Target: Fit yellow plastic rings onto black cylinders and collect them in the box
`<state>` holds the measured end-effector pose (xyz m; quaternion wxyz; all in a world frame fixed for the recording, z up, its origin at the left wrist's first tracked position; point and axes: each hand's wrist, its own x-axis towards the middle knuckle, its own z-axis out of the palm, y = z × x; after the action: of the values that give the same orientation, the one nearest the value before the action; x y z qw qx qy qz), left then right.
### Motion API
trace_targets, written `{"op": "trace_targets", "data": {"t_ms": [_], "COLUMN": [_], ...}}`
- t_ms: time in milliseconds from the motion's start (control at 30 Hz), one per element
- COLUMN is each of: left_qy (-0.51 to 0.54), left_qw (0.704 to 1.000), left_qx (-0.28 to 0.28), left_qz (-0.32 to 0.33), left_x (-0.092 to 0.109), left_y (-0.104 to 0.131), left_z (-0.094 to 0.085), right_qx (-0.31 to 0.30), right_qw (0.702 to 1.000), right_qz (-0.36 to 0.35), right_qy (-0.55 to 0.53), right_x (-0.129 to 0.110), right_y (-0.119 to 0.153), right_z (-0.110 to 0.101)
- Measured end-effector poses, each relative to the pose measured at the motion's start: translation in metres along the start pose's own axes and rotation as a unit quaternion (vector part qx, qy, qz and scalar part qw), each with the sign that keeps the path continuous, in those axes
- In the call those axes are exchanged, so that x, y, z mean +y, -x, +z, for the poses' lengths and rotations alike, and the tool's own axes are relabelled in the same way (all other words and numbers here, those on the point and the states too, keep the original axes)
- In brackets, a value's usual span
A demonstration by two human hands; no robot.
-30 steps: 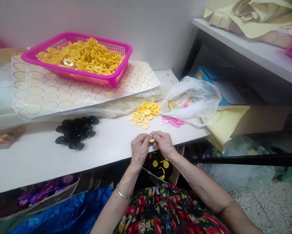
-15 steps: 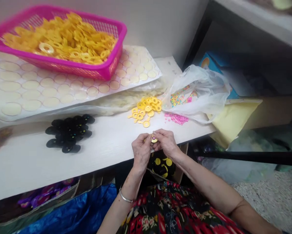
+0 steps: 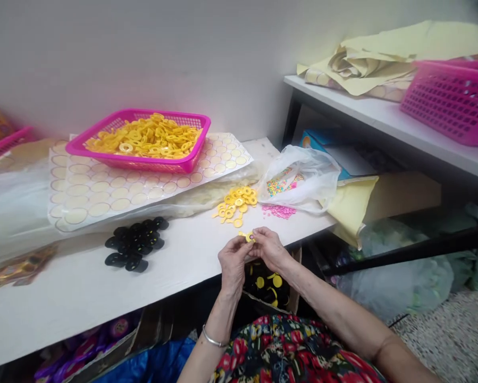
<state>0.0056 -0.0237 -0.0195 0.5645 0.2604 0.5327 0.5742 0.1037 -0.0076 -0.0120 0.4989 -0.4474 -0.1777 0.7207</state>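
At my far left one pink basket (image 3: 11, 142) shows in part, and nearer on that side one gold packet (image 3: 25, 266) lies flat on the white table (image 3: 191, 250). Below the near left edge are several purple packages (image 3: 83, 348), overlapping too much to count. Then come sheets (image 3: 143, 191) printed with rows of circles, bearing one whole pink basket (image 3: 143, 161) heaped with uncountable yellow rings (image 3: 154, 135). Nearer to me lies one cluster of black pieces (image 3: 135, 239), roughly a dozen. One silver bracelet (image 3: 214, 339) circles my left wrist. My left hand (image 3: 233, 260) and my right hand (image 3: 271, 249) pinch one small yellow disc (image 3: 248, 236) between them, just above the near table edge, a single dark dot at its middle. Farther off is one pile of loose yellow discs (image 3: 239, 201), perhaps two dozen. Below my hands one cardboard box (image 3: 294, 300) holds many black and yellow pieces (image 3: 273, 282). To the right are one scatter of pink beads (image 3: 281, 211), dozens of them, one clear plastic bag (image 3: 322, 165) with countless coloured beads (image 3: 282, 182), one blue box (image 3: 310, 139) and, on a shelf (image 3: 342, 103), one more pink basket (image 3: 446, 114).
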Motion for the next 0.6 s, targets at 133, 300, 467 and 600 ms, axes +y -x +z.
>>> {"op": "trace_targets", "data": {"t_ms": [133,300,467,600], "left_qy": [-0.072,-0.243,-0.206,-0.201], "left_qw": [0.995,0.952,0.937,0.919], "left_qx": [-0.056,-0.055,-0.177,-0.283], "left_qz": [0.031,0.179,0.22,0.185], "left_x": [-0.002,0.001,0.013,0.02], "left_y": [0.011,0.027,0.032,0.035], "left_z": [0.005,0.011,0.012,0.006], "right_qx": [-0.027,-0.083,-0.111,-0.215], "right_qw": [0.996,0.994,0.991,0.966], "right_qz": [0.028,0.043,0.073,0.146], "right_qy": [-0.082,-0.058,0.011,-0.006], "right_x": [-0.016,-0.03,-0.035,-0.038], "right_y": [0.019,0.048,0.054,0.048], "right_z": [-0.003,-0.015,-0.039,-0.052]}}
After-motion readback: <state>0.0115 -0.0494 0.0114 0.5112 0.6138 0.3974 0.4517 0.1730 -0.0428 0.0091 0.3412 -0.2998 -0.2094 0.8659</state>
